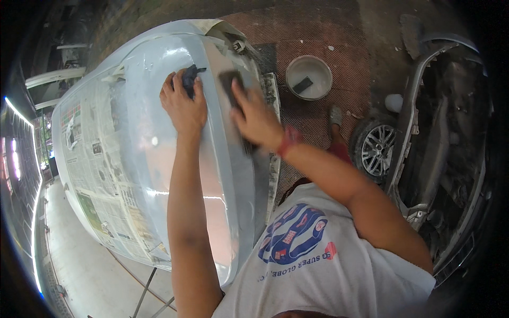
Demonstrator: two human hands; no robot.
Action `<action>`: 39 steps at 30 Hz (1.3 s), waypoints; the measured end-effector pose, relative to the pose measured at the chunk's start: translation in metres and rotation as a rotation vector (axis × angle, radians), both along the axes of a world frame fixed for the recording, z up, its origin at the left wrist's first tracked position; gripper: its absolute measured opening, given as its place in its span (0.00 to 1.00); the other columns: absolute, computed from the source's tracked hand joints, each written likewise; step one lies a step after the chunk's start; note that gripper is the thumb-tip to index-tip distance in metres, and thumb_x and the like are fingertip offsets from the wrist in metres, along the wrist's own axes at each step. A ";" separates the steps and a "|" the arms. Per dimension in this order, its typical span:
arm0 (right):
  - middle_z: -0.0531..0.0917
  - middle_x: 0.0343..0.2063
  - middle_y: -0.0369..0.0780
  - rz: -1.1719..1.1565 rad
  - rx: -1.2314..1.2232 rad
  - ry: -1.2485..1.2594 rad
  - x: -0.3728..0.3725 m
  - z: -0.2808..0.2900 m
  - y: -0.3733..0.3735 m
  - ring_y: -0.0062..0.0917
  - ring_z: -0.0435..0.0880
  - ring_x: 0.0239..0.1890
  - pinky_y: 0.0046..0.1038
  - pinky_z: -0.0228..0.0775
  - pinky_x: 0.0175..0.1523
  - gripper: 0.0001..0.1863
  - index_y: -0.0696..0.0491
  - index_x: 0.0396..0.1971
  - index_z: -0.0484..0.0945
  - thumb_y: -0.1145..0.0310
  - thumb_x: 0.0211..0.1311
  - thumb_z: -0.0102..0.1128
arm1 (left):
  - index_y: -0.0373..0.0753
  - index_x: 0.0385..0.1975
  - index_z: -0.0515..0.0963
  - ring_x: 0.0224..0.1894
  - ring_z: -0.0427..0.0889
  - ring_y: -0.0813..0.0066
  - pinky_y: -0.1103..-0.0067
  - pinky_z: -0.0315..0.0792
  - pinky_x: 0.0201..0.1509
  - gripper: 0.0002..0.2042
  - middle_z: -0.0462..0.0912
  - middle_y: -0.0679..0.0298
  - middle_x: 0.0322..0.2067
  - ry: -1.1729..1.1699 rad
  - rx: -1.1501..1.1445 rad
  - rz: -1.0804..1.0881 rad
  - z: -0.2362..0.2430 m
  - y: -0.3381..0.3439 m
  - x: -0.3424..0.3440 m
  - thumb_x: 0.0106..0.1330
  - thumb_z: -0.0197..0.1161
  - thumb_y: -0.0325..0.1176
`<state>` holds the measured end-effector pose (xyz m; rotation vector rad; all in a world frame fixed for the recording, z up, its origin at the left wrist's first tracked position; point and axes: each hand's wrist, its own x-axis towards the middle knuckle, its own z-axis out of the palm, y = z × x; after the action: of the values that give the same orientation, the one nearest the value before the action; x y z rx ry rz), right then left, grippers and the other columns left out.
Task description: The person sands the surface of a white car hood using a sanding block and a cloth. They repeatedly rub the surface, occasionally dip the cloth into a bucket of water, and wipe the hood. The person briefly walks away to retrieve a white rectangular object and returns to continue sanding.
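Note:
In front of me curves a car body panel, pale grey and wet-looking, with pinkish patches along its right side. My left hand rests on its upper part, fingers bent around a crumpled dark cloth. To the right, my right hand presses a dark flat sanding block against the panel's side face. That hand and the block are smeared by motion, and the palm side is hidden. A red band circles my right wrist.
Newspaper masking covers the glass at left. A bucket of cloudy water, with a dark pad inside, stands on the reddish floor. At right are a wheel and a stripped car body part. A person's foot shows near the bucket.

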<state>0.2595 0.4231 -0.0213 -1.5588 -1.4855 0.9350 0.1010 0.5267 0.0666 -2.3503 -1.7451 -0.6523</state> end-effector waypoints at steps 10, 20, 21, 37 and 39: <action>0.75 0.62 0.64 0.034 0.108 0.039 -0.008 0.018 -0.017 0.63 0.76 0.66 0.53 0.71 0.72 0.42 0.54 0.84 0.57 0.58 0.76 0.62 | 0.44 0.63 0.82 0.69 0.73 0.41 0.52 0.64 0.75 0.21 0.79 0.47 0.65 -0.005 0.011 -0.017 -0.001 -0.002 -0.002 0.73 0.68 0.42; 0.75 0.64 0.63 0.000 0.085 -0.026 0.002 0.002 0.046 0.59 0.77 0.66 0.50 0.70 0.73 0.41 0.54 0.83 0.60 0.57 0.76 0.63 | 0.40 0.63 0.81 0.68 0.74 0.41 0.53 0.65 0.74 0.21 0.79 0.44 0.63 0.012 0.018 -0.012 0.006 0.000 0.008 0.74 0.67 0.42; 0.75 0.64 0.62 0.064 0.111 0.057 -0.004 0.016 0.009 0.60 0.77 0.66 0.51 0.69 0.72 0.42 0.53 0.84 0.58 0.59 0.76 0.63 | 0.42 0.63 0.81 0.69 0.73 0.41 0.52 0.64 0.75 0.21 0.79 0.45 0.64 -0.011 0.007 -0.001 0.002 -0.002 0.003 0.74 0.68 0.42; 0.75 0.58 0.63 0.025 0.141 0.064 -0.014 -0.005 -0.054 0.62 0.78 0.63 0.55 0.77 0.64 0.44 0.47 0.85 0.55 0.57 0.75 0.63 | 0.41 0.55 0.85 0.66 0.75 0.43 0.53 0.67 0.72 0.18 0.81 0.51 0.62 -0.015 0.027 0.029 0.002 -0.007 0.003 0.71 0.71 0.44; 0.75 0.58 0.65 -0.066 0.148 0.034 0.000 -0.029 0.016 0.63 0.80 0.61 0.54 0.77 0.63 0.43 0.49 0.84 0.58 0.57 0.74 0.64 | 0.40 0.49 0.86 0.59 0.79 0.47 0.57 0.72 0.65 0.16 0.85 0.55 0.55 -0.005 0.068 -0.028 0.011 -0.005 0.013 0.71 0.73 0.44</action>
<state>0.2598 0.4395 -0.0507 -1.4686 -1.4375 0.7916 0.1139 0.5215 0.0773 -2.3330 -1.6675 -0.7108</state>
